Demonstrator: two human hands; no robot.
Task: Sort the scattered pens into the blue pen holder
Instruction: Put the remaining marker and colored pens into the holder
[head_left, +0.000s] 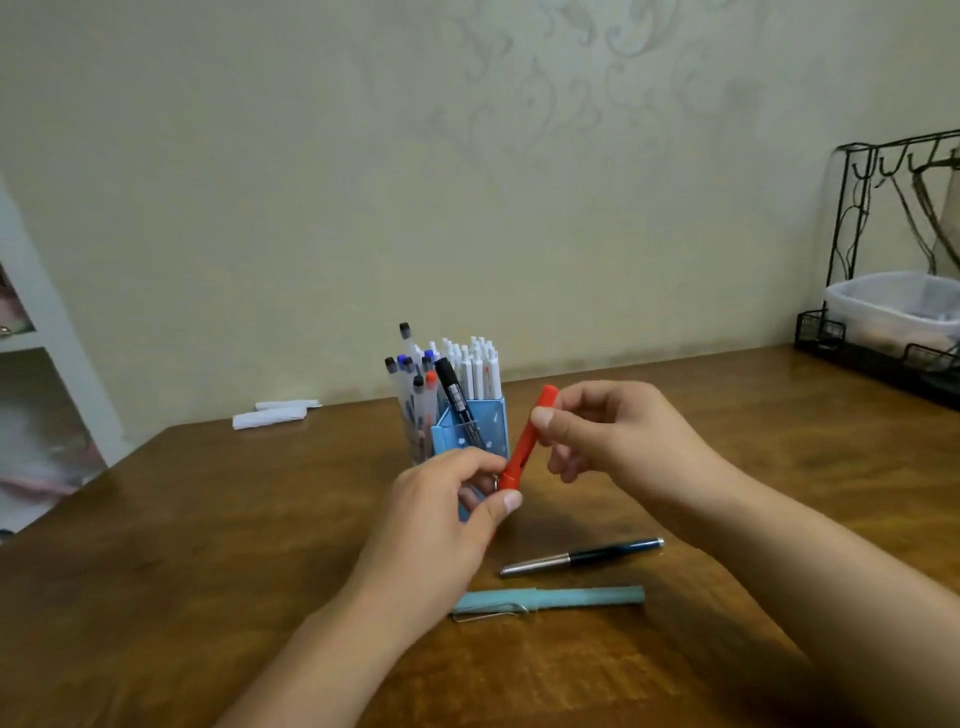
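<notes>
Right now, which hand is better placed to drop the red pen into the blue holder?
Left hand: it grips the red pen's lower end directly in front of the blue holder; the right hand pinches the top.

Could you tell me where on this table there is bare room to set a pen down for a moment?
The wooden table is bare left of the left hand, up to the folded white paper. It is also bare right of the right hand, toward the black wire rack. It is crowded around the blue pen holder, silver-capped pen and teal pen.

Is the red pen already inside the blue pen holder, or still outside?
Outside: both the left hand and right hand hold the red pen before the blue pen holder.
</notes>
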